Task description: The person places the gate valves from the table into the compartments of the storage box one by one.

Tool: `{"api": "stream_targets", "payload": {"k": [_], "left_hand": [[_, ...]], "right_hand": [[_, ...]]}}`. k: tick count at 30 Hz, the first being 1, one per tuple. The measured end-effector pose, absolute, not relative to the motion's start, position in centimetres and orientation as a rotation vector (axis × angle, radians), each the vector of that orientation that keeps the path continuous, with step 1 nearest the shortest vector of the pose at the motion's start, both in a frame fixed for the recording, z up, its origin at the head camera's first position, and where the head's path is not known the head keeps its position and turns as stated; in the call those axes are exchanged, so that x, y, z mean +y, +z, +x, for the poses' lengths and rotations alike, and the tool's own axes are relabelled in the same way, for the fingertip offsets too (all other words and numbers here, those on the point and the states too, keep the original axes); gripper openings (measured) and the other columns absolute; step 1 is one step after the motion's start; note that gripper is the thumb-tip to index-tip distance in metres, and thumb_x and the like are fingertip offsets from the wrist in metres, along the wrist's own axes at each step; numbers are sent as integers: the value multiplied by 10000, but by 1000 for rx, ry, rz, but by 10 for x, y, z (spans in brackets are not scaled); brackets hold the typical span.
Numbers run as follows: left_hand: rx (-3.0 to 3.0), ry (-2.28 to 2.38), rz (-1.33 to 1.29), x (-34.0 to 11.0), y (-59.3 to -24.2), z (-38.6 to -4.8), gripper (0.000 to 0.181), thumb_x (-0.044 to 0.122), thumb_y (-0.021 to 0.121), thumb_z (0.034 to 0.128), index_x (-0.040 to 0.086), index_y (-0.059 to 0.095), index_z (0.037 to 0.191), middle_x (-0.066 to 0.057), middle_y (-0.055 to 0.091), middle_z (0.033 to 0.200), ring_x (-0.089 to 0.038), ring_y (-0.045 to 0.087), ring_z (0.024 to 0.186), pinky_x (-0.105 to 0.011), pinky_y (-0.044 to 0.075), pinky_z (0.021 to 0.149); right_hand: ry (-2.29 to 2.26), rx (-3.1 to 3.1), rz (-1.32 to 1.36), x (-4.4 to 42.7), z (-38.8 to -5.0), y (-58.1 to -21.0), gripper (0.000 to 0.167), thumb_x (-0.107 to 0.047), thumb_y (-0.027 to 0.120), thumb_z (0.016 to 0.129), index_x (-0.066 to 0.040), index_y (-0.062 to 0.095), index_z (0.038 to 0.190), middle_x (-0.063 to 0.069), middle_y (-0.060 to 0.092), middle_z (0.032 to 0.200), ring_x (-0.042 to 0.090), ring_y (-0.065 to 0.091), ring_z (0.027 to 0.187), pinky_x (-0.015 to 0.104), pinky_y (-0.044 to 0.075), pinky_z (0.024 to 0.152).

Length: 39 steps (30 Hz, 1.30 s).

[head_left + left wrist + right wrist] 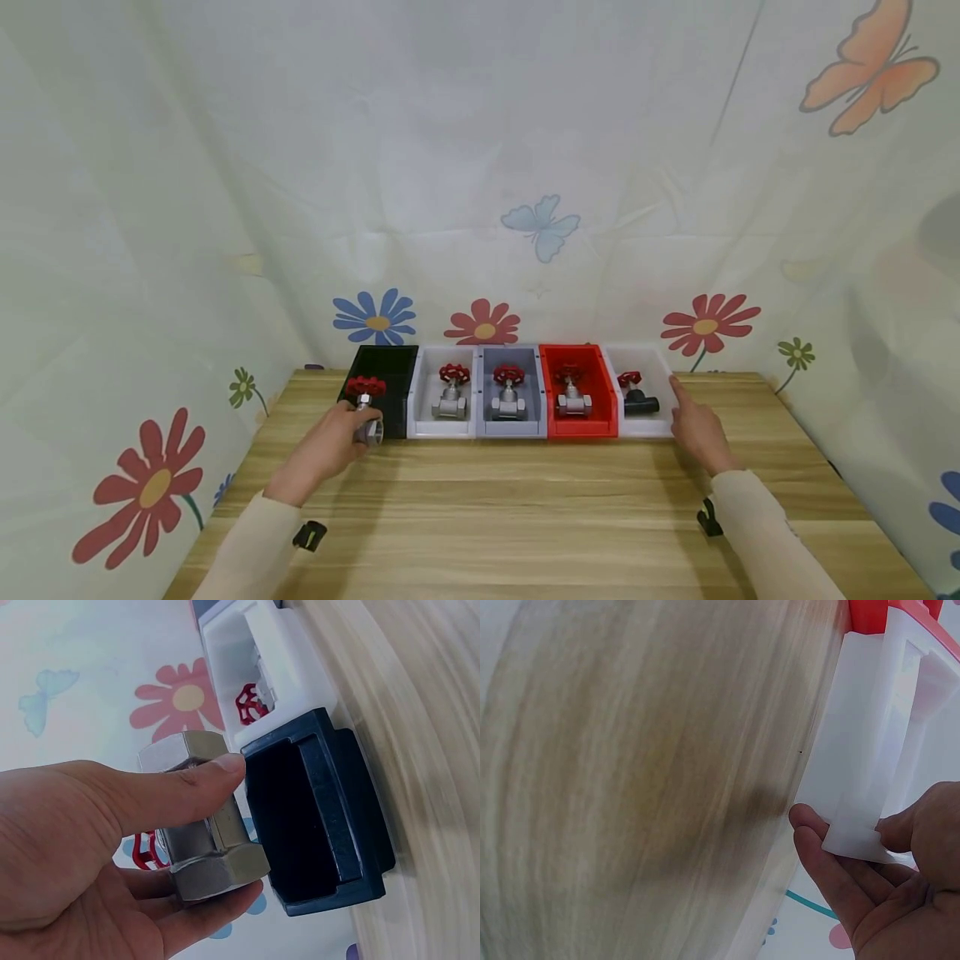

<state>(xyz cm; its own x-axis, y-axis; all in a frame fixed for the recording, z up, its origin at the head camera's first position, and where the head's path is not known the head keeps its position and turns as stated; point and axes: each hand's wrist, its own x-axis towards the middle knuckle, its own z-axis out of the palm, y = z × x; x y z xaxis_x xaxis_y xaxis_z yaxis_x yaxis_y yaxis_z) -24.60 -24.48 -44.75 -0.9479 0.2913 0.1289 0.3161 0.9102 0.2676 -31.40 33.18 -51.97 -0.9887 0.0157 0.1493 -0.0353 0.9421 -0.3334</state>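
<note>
My left hand (330, 446) grips a steel gate valve (214, 862) with a red handwheel (365, 386), in front of and above the black bin (411, 396). In the left wrist view the thumb lies across the metal body and fingers support it from below; the black bin (349, 825) shows an empty inside. At the row's other end my right hand (701, 429) holds the side of a white bin (652, 362). The right wrist view has its thumb and fingers on either side of that bin's front corner (851, 844). Inside this bin lies a dark valve (640, 403) with a red handle.
Between the two end bins stand a white bin (442, 431), a grey bin (512, 430) and a red bin (582, 429), each holding a metal valve with a red handwheel. The row sits at the back of a wooden table (517, 517), against a flowered curtain (450, 167).
</note>
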Motion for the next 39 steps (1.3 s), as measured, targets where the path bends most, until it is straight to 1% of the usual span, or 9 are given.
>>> {"api": "stream_targets", "payload": {"k": [5,12,18,24,32,36,39], "left_hand": [[-2973,-431,-486,-245,-445,-253,507,14,782,766,73,650,1252,-172,598,1011,-244,569,872,-440,520,783],[-2997,-424,-440,-245,-443,-263,499,30,774,785,80,645,1265,-171,597,1013,-235,563,852,-434,532,766],[-3002,-433,-431,-246,-442,-272,484,24,777,789,79,651,1253,-157,601,996,-227,557,846,-435,533,774],[-2986,-433,-447,-249,-444,-281,486,21,778,789,73,644,1254,-181,609,1009,-253,584,857,-456,538,793],[-3015,-453,-397,-249,-446,-291,510,39,759,820,94,610,1305,-198,584,1066,-271,574,895,-467,540,784],[-3001,-456,-397,-248,-447,-296,499,27,755,818,90,618,1293,-202,580,1058,-278,572,903,-470,539,789],[-2985,-454,-419,-247,-448,-301,492,9,749,812,71,621,1282,-215,580,1053,-293,575,907,-486,539,797]], "right_hand": [[512,-2962,-5,331,-314,-519,603,-34,502,970,-9,248,1517,214,616,731,253,496,572,477,493,646],[527,-2983,-31,330,-315,-518,610,-44,492,980,-20,230,1530,194,596,710,248,485,572,427,466,610],[522,-2969,-23,331,-316,-518,607,-39,497,971,-7,242,1521,243,614,738,270,498,579,486,480,644],[526,-2961,-16,332,-316,-517,603,-35,496,966,2,249,1515,294,631,791,286,517,583,520,484,660],[546,-2975,-32,331,-315,-515,611,-32,492,972,-5,235,1526,268,628,798,268,495,590,489,480,657],[542,-2975,-33,331,-316,-516,608,-33,490,973,-5,238,1526,268,629,799,268,496,589,486,482,656],[543,-2975,-29,331,-315,-516,610,-32,488,973,-6,234,1527,252,619,769,266,493,583,474,479,643]]}}
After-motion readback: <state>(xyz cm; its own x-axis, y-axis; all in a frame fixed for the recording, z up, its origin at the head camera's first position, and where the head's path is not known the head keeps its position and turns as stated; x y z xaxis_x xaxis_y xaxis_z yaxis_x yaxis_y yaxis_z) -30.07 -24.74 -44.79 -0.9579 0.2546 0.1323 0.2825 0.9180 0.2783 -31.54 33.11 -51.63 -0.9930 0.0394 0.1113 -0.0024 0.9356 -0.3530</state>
